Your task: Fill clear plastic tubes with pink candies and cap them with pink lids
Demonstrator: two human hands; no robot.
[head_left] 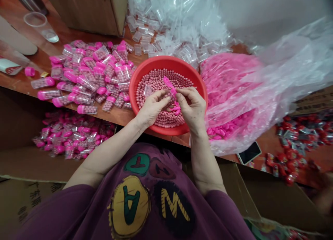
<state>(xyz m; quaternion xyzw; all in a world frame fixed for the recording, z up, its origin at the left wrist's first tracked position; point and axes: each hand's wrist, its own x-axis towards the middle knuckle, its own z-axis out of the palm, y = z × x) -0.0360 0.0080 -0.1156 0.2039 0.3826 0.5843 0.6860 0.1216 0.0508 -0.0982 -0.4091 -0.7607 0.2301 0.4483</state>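
Observation:
Both my hands meet above a red basin (pixel 135 77) of small pink beads (pixel 166 75). My left hand (pixel 153 106) is closed around a small clear tube, mostly hidden by the fingers. My right hand (pixel 191 104) pinches a bright pink plastic cap (pixel 169 83) with a long flap, held at the tube's end. Whether cap and tube are joined I cannot tell. A clear empty tube (pixel 148 90) lies on the beads left of my fingers, and a few loose pink caps (pixel 177 110) rest on the beads under my hands.
Filled pink-capped tubes (pixel 91 70) are heaped left of the basin, with more in a box (pixel 75 136) below. Behind lie empty clear tubes (pixel 156 42). To the right are a plastic bag (pixel 270 87) of pink caps, a phone (pixel 249 152) and red wrapped pieces (pixel 288 163).

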